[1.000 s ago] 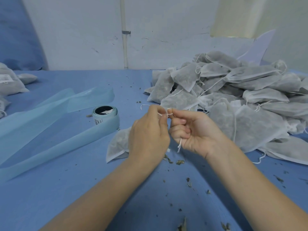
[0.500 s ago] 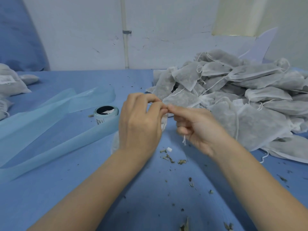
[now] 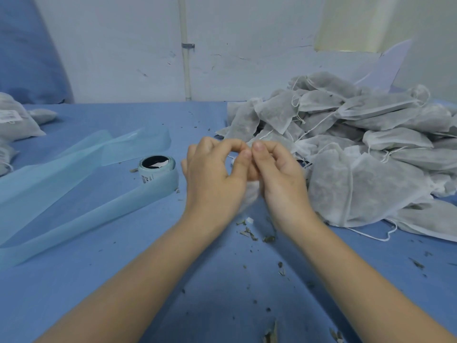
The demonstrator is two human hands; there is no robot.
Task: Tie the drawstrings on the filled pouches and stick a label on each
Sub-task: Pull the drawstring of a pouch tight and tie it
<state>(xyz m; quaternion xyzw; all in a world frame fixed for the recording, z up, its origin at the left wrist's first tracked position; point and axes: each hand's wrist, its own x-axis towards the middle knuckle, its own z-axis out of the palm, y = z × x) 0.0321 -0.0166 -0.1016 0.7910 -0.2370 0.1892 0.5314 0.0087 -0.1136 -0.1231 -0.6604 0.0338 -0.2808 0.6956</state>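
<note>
White drawstring (image 3: 231, 157) is being pinched between the fingertips of the left hand (image 3: 214, 178) and right hand (image 3: 279, 180), which are meeting above a mostly hidden filled pouch (image 3: 248, 194) on the blue table (image 3: 123, 256). They appear to be mid-knot; tightening, then a sticker from the label roll (image 3: 156, 168), likely follows.

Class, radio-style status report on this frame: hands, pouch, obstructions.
Left hand and right hand both pinching drawstring. Pouch mostly hidden between them. Label roll to the left, untouched. Nothing obstructing.

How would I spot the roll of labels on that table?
Start at the big pile of grey pouches on the right, then look left past both hands. The label roll stands on the blue table, the only small round thing, pale teal with a dark hollow core.
</note>
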